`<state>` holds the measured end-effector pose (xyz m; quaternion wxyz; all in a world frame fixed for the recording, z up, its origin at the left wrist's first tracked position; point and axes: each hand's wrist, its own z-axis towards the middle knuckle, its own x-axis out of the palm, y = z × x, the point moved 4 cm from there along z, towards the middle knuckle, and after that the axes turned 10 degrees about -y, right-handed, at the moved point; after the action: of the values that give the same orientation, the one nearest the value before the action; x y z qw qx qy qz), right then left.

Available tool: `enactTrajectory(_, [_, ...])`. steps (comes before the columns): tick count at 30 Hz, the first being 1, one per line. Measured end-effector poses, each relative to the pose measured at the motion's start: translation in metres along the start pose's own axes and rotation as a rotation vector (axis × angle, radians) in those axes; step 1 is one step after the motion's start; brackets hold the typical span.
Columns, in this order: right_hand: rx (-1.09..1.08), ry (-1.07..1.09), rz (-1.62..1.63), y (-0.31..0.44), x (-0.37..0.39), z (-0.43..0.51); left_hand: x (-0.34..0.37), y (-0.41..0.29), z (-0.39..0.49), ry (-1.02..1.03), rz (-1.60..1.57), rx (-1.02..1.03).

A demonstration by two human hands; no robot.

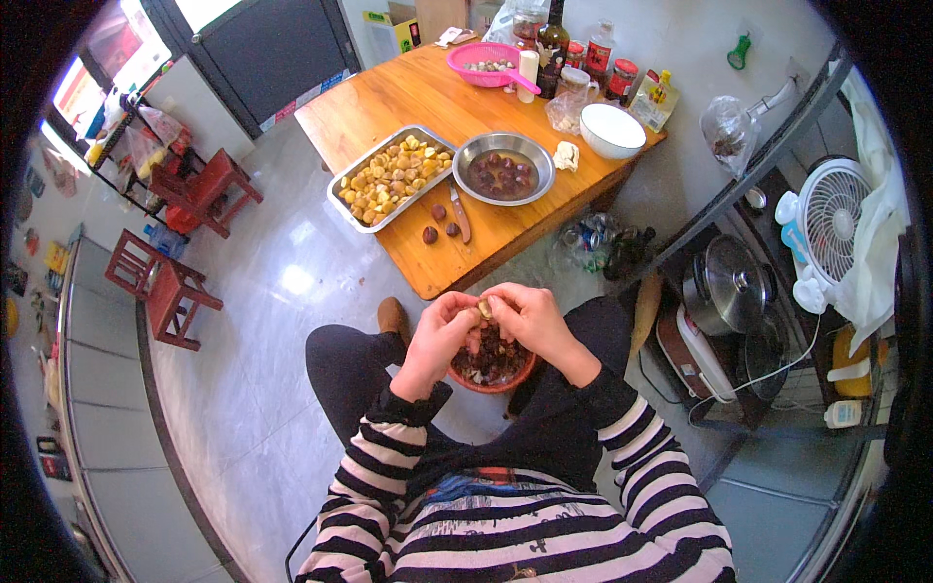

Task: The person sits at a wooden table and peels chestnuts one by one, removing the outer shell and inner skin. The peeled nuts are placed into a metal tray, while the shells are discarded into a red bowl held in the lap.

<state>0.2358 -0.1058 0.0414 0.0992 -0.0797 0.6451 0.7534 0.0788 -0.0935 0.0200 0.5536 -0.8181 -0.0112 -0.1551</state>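
Note:
A pale, partly peeled chestnut (485, 309) is pinched between the fingertips of my left hand (442, 335) and my right hand (534, 321). Right below them, a reddish-brown bowl (490, 388) of dark shells stands between my legs. On the wooden table (408, 270) ahead, a rectangular metal tray (357, 226) holds many yellow peeled chestnuts. Beside it, a round steel bowl (545, 164) contains dark chestnuts in liquid. A knife (461, 217) with a brown handle lies near the table's front edge, next to several unpeeled chestnuts (430, 235).
A pink strainer (466, 71), a white bowl (612, 130), bottles and jars (621, 79) stand at the table's back and right. Red wooden chairs (173, 291) are at the left. On the right are a fan (831, 218) and a lidded steel pot (729, 284).

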Motion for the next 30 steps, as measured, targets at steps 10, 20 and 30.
enactTrajectory(10, [0.218,0.000,0.333,-0.017,0.006,-0.001,-0.004,0.001,0.001,0.004,-0.120,-0.118])
enactTrajectory(20, [-0.083,-0.106,0.071,-0.021,0.003,0.003,-0.009,0.003,0.003,0.022,-0.159,-0.127])
enactTrajectory(30, [0.239,-0.007,0.387,-0.002,0.001,-0.009,0.001,-0.014,-0.013,0.159,-0.049,0.102])
